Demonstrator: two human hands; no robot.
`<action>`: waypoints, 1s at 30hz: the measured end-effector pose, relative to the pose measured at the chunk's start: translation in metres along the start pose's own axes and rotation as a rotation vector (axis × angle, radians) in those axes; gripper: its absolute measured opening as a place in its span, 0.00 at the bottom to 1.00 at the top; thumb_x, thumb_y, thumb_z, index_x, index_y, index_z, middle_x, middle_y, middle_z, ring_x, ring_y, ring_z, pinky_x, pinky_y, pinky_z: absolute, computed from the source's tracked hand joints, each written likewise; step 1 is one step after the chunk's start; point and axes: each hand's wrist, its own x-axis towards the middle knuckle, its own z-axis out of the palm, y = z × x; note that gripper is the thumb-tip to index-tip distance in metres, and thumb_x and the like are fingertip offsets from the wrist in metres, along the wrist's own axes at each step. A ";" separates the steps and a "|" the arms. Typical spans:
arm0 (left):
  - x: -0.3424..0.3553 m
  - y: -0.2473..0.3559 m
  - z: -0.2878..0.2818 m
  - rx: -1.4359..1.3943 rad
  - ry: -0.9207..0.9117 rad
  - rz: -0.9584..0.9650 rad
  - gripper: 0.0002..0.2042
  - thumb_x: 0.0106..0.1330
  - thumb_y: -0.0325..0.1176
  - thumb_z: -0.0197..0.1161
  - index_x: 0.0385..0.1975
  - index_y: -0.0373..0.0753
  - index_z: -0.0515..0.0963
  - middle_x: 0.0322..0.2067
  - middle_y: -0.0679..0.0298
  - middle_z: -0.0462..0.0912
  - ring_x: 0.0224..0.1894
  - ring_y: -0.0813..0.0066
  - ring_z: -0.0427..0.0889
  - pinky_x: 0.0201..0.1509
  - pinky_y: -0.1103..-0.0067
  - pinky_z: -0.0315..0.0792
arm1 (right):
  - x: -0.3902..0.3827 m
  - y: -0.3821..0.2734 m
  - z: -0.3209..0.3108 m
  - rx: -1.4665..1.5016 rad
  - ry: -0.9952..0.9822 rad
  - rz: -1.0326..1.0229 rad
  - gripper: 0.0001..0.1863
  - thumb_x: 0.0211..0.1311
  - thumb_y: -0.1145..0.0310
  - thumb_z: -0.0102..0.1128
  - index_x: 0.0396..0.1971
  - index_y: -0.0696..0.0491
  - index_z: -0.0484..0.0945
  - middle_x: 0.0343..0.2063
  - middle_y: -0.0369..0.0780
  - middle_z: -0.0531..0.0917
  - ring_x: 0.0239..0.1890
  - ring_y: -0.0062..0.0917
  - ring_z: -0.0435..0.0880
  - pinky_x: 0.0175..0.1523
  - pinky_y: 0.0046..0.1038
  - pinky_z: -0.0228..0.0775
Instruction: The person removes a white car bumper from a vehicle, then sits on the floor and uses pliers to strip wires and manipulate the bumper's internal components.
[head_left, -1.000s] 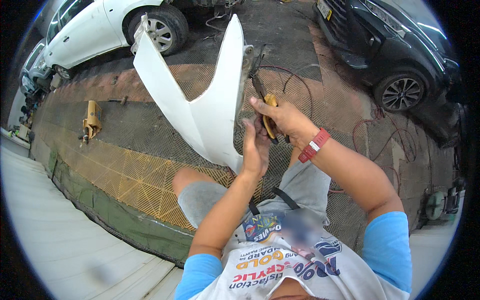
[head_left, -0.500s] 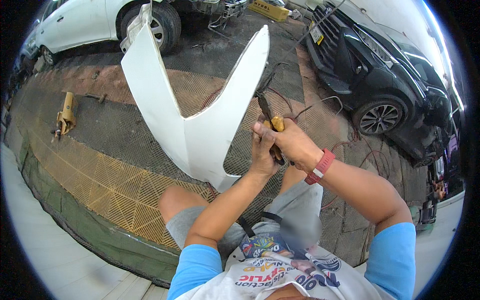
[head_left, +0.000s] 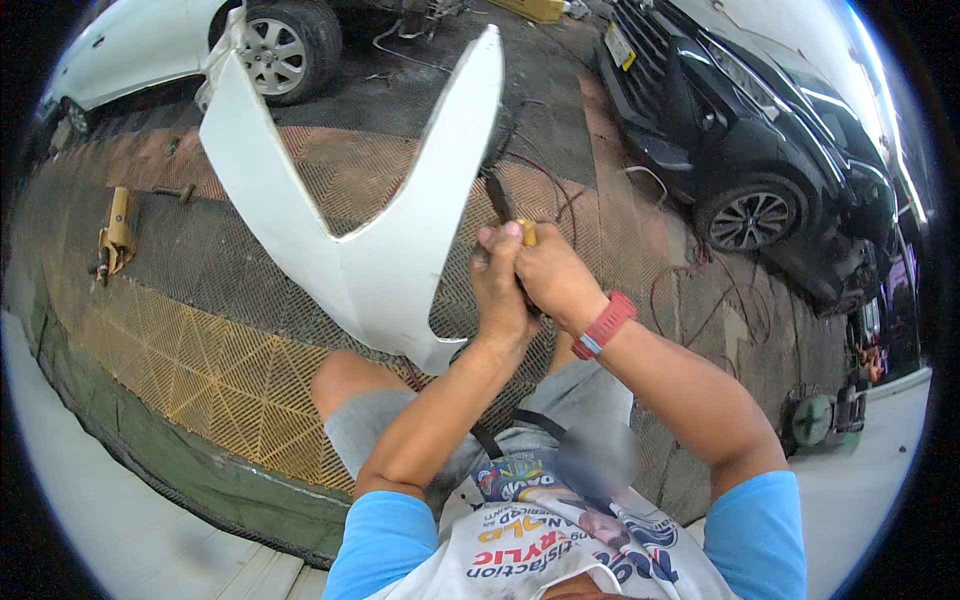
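A white car fender [head_left: 375,275] stands in front of me, a broad curved panel with two long arms reaching up and away. Beside its right arm is a pair of pliers [head_left: 499,194] with dark jaws and yellow-and-black handles. Both my left hand [head_left: 497,285] and my right hand [head_left: 556,278] are wrapped around the handles, pressed against each other. The jaws point at the fender's right edge; whether they grip the metal I cannot tell. My fingers hide most of the handles.
A white car [head_left: 135,50] stands at far left, a black car [head_left: 745,150] at right. On the floor mats lie a yellow object [head_left: 119,228] like a torn-open container, a hammer-like tool [head_left: 180,191] and red hoses [head_left: 735,300]. A green machine [head_left: 812,418] is at right.
My hands have closed more tightly together around the pliers, covering more of the handles. The fender, hands and surroundings have all shifted left in view.
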 end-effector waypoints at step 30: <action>0.087 0.094 0.094 1.654 -0.320 0.385 0.27 0.59 0.32 0.73 0.59 0.34 0.75 0.35 0.60 0.86 0.34 0.75 0.84 0.42 0.76 0.79 | 0.045 0.079 -0.031 -0.400 0.576 -0.381 0.13 0.58 0.66 0.67 0.39 0.53 0.75 0.27 0.45 0.83 0.33 0.44 0.85 0.37 0.45 0.77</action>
